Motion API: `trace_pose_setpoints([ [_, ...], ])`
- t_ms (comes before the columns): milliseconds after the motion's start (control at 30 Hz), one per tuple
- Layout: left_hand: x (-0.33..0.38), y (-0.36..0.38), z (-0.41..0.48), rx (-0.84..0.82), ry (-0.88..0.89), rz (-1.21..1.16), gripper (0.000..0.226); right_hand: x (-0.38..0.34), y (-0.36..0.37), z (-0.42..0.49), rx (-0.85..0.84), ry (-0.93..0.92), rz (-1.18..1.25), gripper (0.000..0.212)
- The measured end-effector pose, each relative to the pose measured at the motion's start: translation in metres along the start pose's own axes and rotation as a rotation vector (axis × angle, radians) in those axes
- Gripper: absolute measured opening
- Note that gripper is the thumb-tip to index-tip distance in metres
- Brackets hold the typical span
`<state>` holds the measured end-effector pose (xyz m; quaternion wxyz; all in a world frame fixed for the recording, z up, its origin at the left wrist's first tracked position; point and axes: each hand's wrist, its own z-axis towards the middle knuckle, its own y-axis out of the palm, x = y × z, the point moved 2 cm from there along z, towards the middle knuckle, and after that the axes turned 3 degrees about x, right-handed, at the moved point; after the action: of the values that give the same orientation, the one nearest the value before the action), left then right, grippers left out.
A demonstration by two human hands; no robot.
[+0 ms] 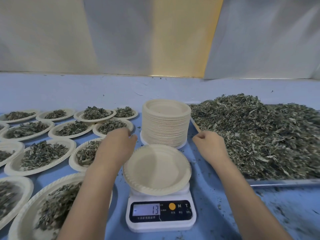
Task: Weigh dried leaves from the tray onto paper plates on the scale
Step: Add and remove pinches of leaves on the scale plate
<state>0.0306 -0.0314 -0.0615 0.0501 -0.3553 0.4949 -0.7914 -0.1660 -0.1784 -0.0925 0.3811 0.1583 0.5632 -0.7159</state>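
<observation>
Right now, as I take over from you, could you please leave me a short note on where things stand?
Left hand: hovers empty, just left of the plate stack.
Right hand: loosely curled, nothing seen in it, at the near corner of the tray.
Empty paper plate sits on the scale; display reads 13. Dried leaves are heaped on the tray, right.
Done: many filled plates laid out on the left.
Left: fill this plate to weight, set it aside, repeat.

bare forearms [97, 179], bare left hand [116, 143], right hand [209, 144]
</observation>
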Motion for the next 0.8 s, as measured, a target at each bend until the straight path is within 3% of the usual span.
trace_pose_setpoints([
  [100,0.026,0.010,-0.007,0.062,0.183,-0.006,0.023,0.019,-0.008,0.006,0.153,-0.036,-0.053,0.020],
  [200,0.054,0.028,-0.015,0.008,0.347,-0.090,0.024,0.042,-0.017,0.017,0.186,-0.107,-0.165,0.031],
  [333,0.087,0.044,-0.022,-0.020,0.466,-0.207,0.025,0.070,-0.022,0.031,0.038,-0.092,-0.549,0.054],
  [400,0.100,0.046,-0.023,-0.006,0.503,-0.235,0.028,0.082,-0.016,0.032,-0.115,0.011,-0.596,0.058],
  [533,0.117,0.048,-0.028,0.024,0.555,-0.322,0.026,0.088,-0.008,0.031,-0.260,0.115,-0.579,0.053],
  [733,0.118,0.057,-0.030,0.005,0.569,-0.329,0.025,0.075,-0.009,0.028,-0.025,-0.022,-0.642,0.036],
  [800,0.115,0.058,-0.030,-0.006,0.549,-0.347,0.024,0.075,-0.008,0.029,-0.051,-0.038,-0.677,0.039],
])
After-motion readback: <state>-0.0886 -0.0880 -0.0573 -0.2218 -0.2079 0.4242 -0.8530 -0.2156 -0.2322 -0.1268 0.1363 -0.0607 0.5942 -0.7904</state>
